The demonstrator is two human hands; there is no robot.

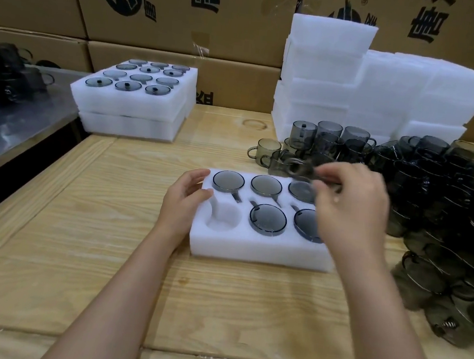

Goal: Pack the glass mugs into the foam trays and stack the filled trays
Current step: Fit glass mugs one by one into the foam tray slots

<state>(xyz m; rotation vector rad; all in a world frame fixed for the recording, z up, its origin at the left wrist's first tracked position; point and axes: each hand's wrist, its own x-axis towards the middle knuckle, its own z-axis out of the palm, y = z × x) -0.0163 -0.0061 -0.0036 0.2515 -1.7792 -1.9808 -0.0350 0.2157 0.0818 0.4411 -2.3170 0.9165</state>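
The right hand (352, 209) is held above the back right part of the foam tray (252, 248), fingers closed in a pinch on one glass mug (301, 168). The mug is blurred, so its orientation cannot be determined. The left hand (185, 200) holds the tray's left edge, fingers curved round the back left corner and thumb on the top surface.

The tray lies flat on the wooden table (92, 237). Five of its six cavities each contain a mug; the front left cavity (224, 217) is empty.

Loose mugs (445, 216) are heaped on the table to the right. Two filled trays (132, 107) are stacked at back left. Empty foam trays (385, 92) are piled at back right, in front of cardboard cartons (189, 13).
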